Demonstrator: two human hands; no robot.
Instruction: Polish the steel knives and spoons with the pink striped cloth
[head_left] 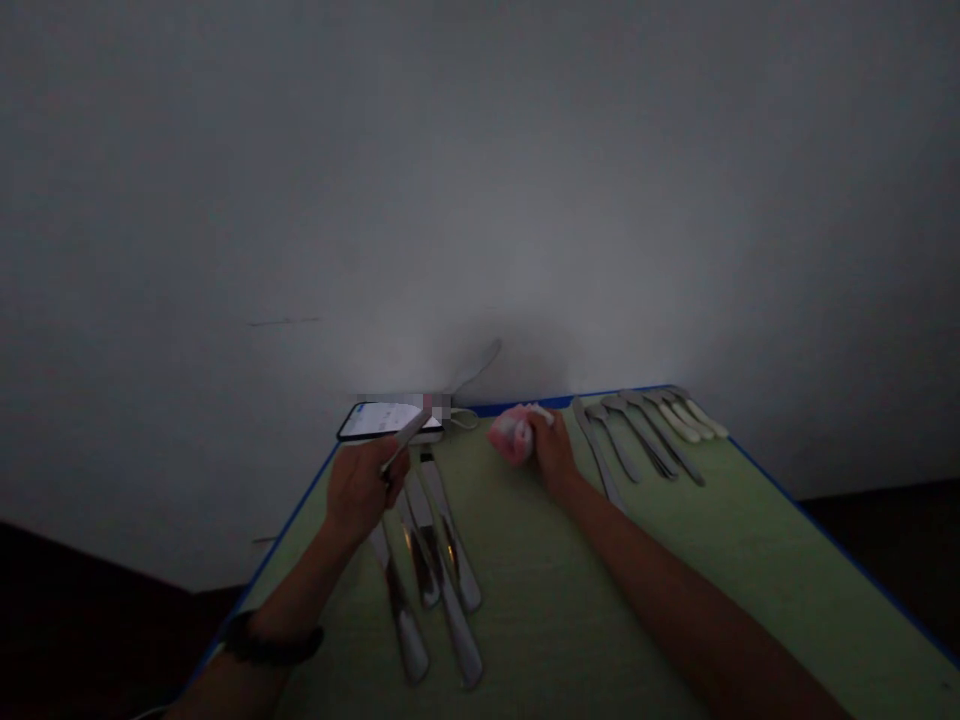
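Silver utensil (405,440) sits in my left fingers (373,480), tilted up and away. Pink-white cloth (512,433) is bunched in my right fingers (541,442), down on the desk (570,600).

The counter (750,520) under my hands is a plain, pale green with a bright blue rim. The cloth (514,432) bunched in my right hand (553,458) is pink with white patches. The piece of cutlery (406,438) in my left hand (362,492) is silver-grey. The knives (442,570) lying below it are silver-grey too, with a brownish glint on two of the blades. The row of spoons (637,430) at the far right is the same dull silver, though the last few have cream-white handles (694,420). The phone (382,420) has a black frame and a glowing white screen. My left wrist wears a black band (274,640). The wall (480,200) is unpatterned grey-white.
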